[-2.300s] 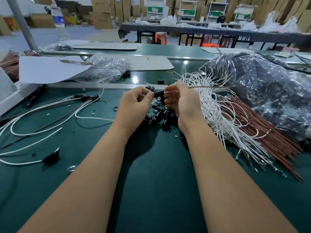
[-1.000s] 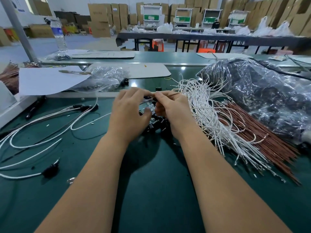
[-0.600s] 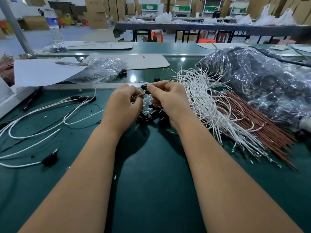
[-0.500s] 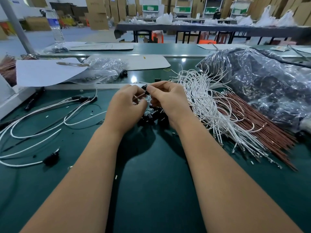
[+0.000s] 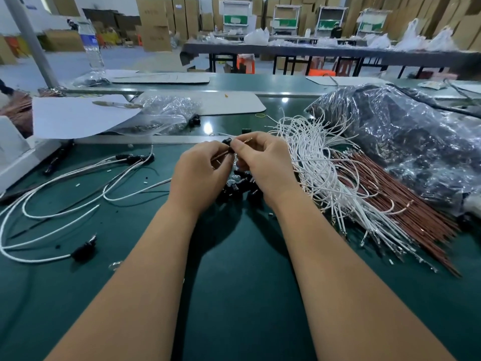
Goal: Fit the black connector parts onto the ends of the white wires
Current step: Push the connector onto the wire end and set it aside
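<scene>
My left hand point(image 5: 200, 175) and my right hand point(image 5: 263, 165) meet above the green table, fingertips together. Between them sits a small black connector point(image 5: 227, 142) with a thin wire point(image 5: 221, 155) running through; my right fingers pinch the connector and my left fingers pinch the wire. Under my hands lies a heap of loose black connectors point(image 5: 239, 187). A pile of white wires point(image 5: 317, 162) spreads just right of my right hand, beside brown wires point(image 5: 406, 204). Fitted white wires point(image 5: 65, 199) with black ends lie to the left.
A large crinkled plastic bag point(image 5: 406, 142) of dark parts fills the right side. A smaller clear bag point(image 5: 164, 115), white sheets point(image 5: 75, 115) and a water bottle point(image 5: 91, 45) stand at the back left. A metal strip point(image 5: 143, 138) crosses the table behind my hands.
Over the last two seconds my hands closed together on the connector and wire. My view shifted slightly; the hands stayed in nearly the same place with small finger movements.
</scene>
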